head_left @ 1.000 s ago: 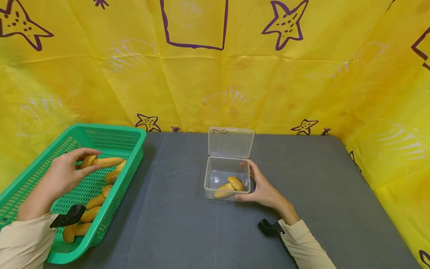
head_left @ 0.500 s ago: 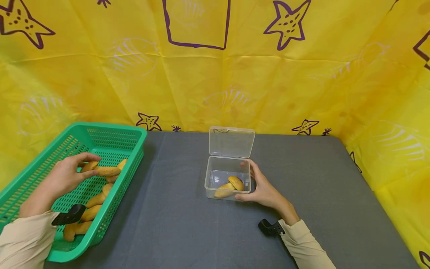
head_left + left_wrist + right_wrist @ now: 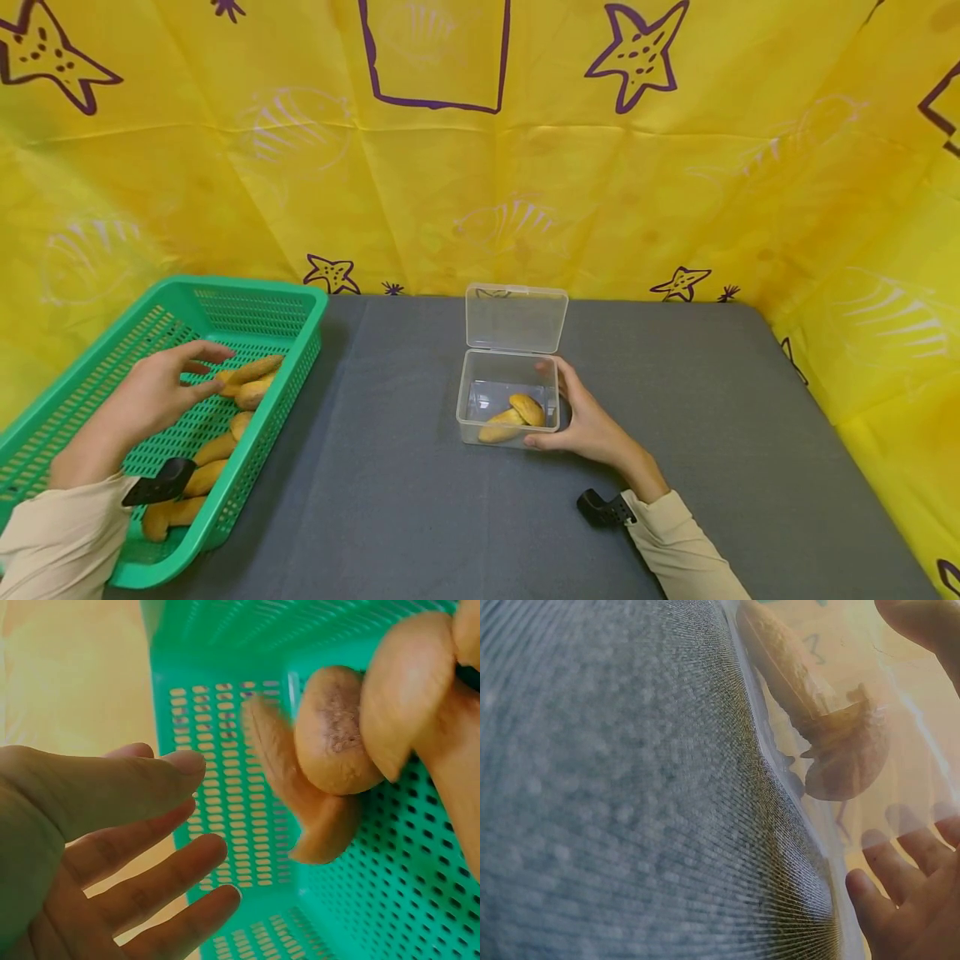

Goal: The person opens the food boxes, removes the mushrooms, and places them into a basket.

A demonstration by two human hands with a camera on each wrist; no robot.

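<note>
My left hand [image 3: 153, 396] hovers inside the green basket [image 3: 309, 321], thumb and fingers apart with nothing between them. Just beyond its fingertips lies a tan mushroom [image 3: 257, 369], leaning against other mushrooms; the left wrist view shows a gap between the fingers and this mushroom [image 3: 274, 750]. My right hand [image 3: 588, 425] grips the right side of a small clear plastic box [image 3: 483, 385], thumb at the front and fingers behind. The lid [image 3: 516, 318] stands raised at the back. One mushroom [image 3: 504, 427] lies in the box, also visible through its wall in the right wrist view.
Several more mushrooms [image 3: 213, 450] lie along the basket's right side. A grey cloth [image 3: 397, 467] covers the table between basket and box. Behind it hangs a yellow curtain [image 3: 420, 183] with starfish and fish drawings.
My left hand lowered the mushroom onto the others at the basket's right side, then let it go and opened its fingers. The right hand and the box have stayed put.
</note>
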